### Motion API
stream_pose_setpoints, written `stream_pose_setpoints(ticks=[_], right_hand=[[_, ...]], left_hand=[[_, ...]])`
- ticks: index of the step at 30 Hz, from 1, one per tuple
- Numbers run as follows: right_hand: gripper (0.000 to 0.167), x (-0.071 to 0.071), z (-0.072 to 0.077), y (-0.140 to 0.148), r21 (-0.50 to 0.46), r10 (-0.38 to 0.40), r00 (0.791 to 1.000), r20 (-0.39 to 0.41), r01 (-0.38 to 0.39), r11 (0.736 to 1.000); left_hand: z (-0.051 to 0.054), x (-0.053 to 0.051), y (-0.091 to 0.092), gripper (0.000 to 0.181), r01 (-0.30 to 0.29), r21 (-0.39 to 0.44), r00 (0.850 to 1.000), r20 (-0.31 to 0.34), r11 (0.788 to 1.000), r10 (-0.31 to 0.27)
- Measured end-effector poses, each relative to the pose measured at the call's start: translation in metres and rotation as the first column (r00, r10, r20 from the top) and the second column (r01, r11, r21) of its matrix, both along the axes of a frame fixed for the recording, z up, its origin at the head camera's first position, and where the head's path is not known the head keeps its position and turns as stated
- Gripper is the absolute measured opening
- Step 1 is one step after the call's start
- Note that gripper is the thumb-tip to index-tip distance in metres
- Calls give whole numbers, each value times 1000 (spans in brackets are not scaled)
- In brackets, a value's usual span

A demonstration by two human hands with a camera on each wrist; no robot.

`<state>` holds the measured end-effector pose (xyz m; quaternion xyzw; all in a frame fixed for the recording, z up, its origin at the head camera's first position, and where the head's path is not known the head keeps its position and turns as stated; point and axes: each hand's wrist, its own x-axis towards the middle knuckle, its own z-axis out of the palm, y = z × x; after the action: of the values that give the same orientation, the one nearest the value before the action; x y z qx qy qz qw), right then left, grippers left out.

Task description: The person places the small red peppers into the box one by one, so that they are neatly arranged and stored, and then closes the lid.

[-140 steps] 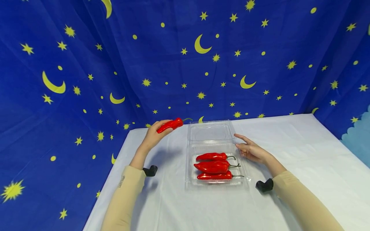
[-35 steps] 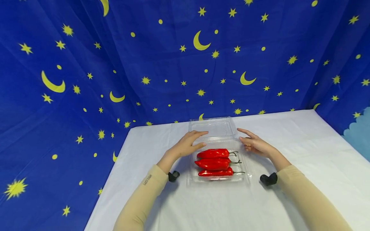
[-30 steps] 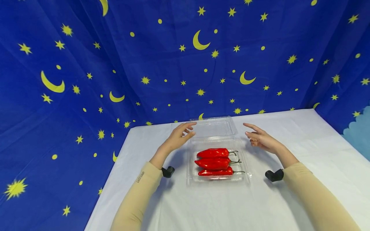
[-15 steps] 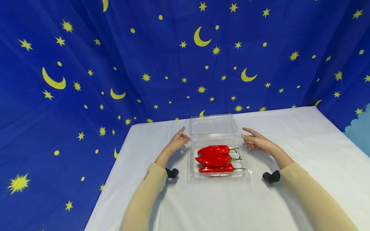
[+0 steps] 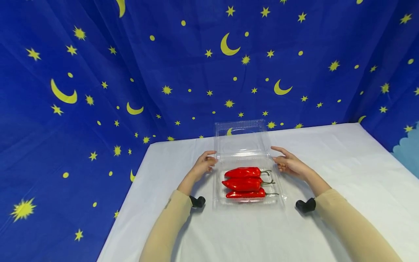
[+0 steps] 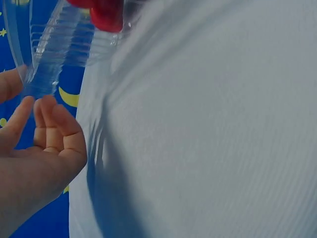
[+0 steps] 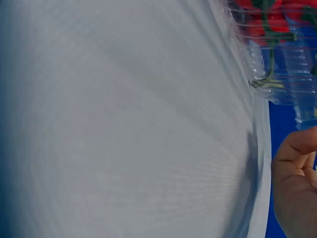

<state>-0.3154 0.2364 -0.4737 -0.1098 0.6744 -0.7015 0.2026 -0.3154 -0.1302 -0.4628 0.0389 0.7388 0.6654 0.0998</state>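
A clear plastic clamshell container [image 5: 217, 202] lies in the middle of the head view, its lid [image 5: 242, 143] tilted up at the back. Inside the base, three visible red peppers [image 5: 243, 184] lie side by side, green stems to the right. At the lid's left edge near the hinge, my left hand [image 5: 202, 167] pinches the plastic; the left wrist view shows thumb and finger either side of the clear edge [image 6: 44, 74]. My right hand [image 5: 292, 165] is at the lid's right edge, index finger stretched along it, thumb below. Its fingertips are cut off in the right wrist view.
A white cloth [image 5: 242, 236] covers the table. Behind and left hangs a blue curtain [image 5: 196, 65] with yellow moons and stars. Black wrist mounts [image 5: 306, 206] stick out from the sleeves near the table.
The left hand has let go of a pepper into the container and moved right to the lid's left edge. The right hand has drawn in to the other edge. The lid has tilted upward.
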Motion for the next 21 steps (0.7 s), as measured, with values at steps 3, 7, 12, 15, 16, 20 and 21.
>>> stream_pose_setpoints(ticks=[3, 7, 12, 15, 16, 20, 21], right_hand=[[59, 2, -1, -1, -62, -31, 999, -18, 30, 998], [49, 3, -1, -4, -123, -63, 997, -37, 58, 991], [38, 2, 0, -6, -121, -75, 995, -59, 68, 990], [31, 2, 0, -7, -113, -76, 995, -60, 69, 991], [29, 3, 0, -7, -114, -77, 995, -59, 70, 991], [26, 4, -3, -5, -137, -57, 995, -77, 46, 989], [25, 5, -3, -5, -124, -56, 994, -93, 44, 991]], left_hand=[[0, 1, 3, 41, -32, 43, 999, -18, 999, 33], [2, 1, 5, 32, -55, 79, 997, -43, 995, 58], [2, -1, 5, 25, -62, 103, 996, -65, 993, 69], [6, 4, 5, 25, -55, 128, 994, -83, 990, 66], [5, 4, 5, 26, -53, 136, 994, -92, 989, 66], [2, 5, 6, 18, -58, 155, 990, -121, 986, 77], [-2, 4, 6, 15, -64, 156, 988, -132, 986, 85]])
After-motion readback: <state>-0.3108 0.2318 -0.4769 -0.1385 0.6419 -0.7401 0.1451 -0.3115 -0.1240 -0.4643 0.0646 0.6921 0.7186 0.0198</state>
